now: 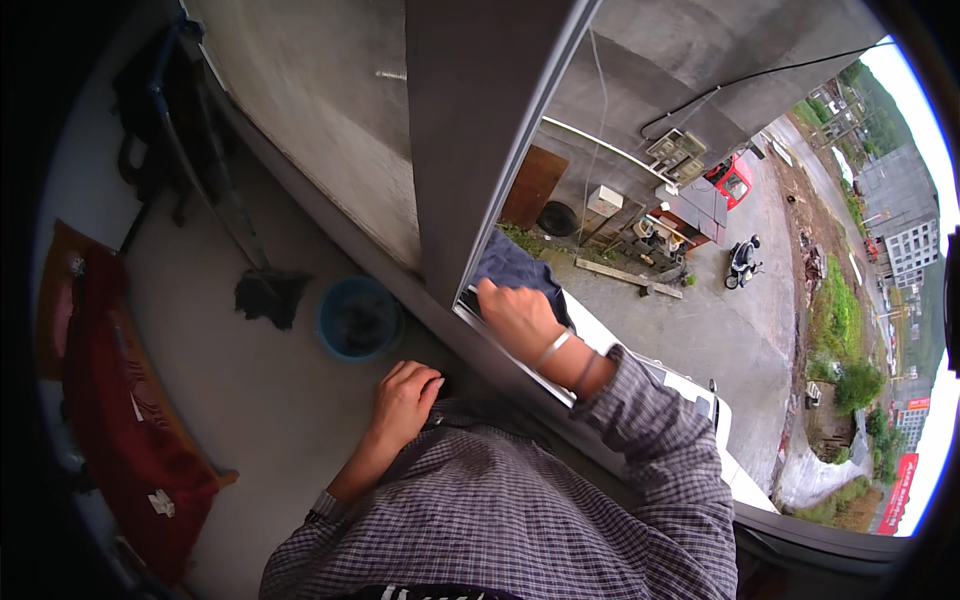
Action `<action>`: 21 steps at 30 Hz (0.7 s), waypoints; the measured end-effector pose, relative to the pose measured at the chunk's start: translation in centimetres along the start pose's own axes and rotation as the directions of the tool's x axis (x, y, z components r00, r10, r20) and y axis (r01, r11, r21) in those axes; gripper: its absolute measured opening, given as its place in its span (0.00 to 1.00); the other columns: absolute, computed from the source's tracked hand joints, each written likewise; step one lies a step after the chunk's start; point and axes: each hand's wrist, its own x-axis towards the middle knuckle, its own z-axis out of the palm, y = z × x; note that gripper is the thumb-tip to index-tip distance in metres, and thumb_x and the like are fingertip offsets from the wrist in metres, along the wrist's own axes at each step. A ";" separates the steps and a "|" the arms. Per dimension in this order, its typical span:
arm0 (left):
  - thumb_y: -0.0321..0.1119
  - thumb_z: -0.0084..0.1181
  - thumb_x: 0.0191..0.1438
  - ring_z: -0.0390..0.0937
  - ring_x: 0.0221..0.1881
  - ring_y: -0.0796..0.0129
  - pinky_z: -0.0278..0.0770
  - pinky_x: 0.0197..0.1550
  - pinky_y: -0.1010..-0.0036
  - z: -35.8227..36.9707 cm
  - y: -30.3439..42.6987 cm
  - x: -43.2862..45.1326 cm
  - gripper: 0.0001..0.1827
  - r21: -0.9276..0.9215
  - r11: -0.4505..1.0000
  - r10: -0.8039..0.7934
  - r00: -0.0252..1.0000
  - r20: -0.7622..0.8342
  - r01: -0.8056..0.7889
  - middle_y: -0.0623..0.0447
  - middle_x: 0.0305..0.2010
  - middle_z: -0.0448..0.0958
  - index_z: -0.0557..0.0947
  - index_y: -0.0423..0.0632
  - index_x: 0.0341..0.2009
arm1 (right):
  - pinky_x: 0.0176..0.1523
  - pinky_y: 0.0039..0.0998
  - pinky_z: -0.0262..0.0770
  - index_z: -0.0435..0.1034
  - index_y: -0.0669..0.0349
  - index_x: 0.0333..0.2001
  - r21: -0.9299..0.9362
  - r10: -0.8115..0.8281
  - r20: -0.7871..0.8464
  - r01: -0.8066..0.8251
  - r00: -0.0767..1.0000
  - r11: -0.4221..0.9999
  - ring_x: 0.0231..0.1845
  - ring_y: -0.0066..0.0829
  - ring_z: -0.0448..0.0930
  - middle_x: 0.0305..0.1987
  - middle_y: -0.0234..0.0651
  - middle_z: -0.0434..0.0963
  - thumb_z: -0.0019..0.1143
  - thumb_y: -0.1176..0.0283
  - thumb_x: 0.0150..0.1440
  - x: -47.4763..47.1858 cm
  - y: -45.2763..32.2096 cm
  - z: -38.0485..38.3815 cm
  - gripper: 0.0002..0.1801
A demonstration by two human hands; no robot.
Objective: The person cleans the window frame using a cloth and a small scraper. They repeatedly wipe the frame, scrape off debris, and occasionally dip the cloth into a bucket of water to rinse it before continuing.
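My right hand (521,319) is a fist at the sill of an open window, a pale band at its wrist. A dark blue cloth (517,264) bunches at its knuckles and hangs on the outer side of the frame; the grip itself is partly hidden. Close to my waist, my left hand (405,397) is loosely curled with its palm turned down and out of sight. Just ahead of it on the floor stands a blue plastic bucket (328,330) with dark, unclear contents.
A mop (274,296) leans beyond the bucket. To the left is furniture draped in red fabric (142,480). The window frame (525,142) rises at my right; far below outside lie a paved yard (660,337), a tire (557,218) and a rider on a motorbike (742,262).
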 end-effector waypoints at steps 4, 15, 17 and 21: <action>0.30 0.66 0.55 0.80 0.40 0.53 0.78 0.42 0.61 -1.0 0.3 -0.1 0.05 0.031 0.999 -0.027 1.000 -0.012 0.027 0.50 0.37 0.82 0.86 0.43 0.36 | 0.34 0.49 0.82 0.70 0.65 0.39 0.187 -0.082 0.080 0.066 0.993 0.980 0.31 0.55 0.85 0.28 0.54 0.81 0.49 0.73 0.60 4.4 1.3 0.2 0.07; 0.35 0.64 0.58 0.80 0.40 0.54 0.79 0.42 0.60 -1.0 -2.1 -1.1 0.06 0.028 0.996 -0.087 0.996 -0.036 0.088 0.51 0.36 0.82 0.85 0.46 0.35 | 0.50 0.48 0.81 0.77 0.64 0.45 0.264 -0.316 -0.142 0.344 0.938 0.901 0.43 0.55 0.85 0.40 0.53 0.83 0.52 0.73 0.58 9.8 2.4 0.4 0.13; 0.35 0.64 0.58 0.80 0.40 0.54 0.79 0.42 0.60 -1.0 -2.1 -0.8 0.06 0.017 0.996 -0.092 0.995 -0.035 0.093 0.51 0.36 0.82 0.85 0.46 0.35 | 0.50 0.48 0.81 0.77 0.64 0.45 0.191 -0.304 -0.102 0.318 0.947 0.929 0.43 0.55 0.84 0.40 0.53 0.83 0.52 0.72 0.59 13.4 1.5 1.2 0.13; 0.37 0.63 0.59 0.80 0.41 0.53 0.79 0.43 0.59 -0.6 -2.7 -1.3 0.08 0.024 0.992 -0.122 0.993 0.003 0.122 0.50 0.36 0.82 0.85 0.46 0.35 | 0.50 0.48 0.80 0.77 0.64 0.43 0.095 -0.295 0.016 0.292 0.955 0.952 0.44 0.55 0.84 0.40 0.52 0.83 0.51 0.72 0.59 19.8 -0.2 4.1 0.12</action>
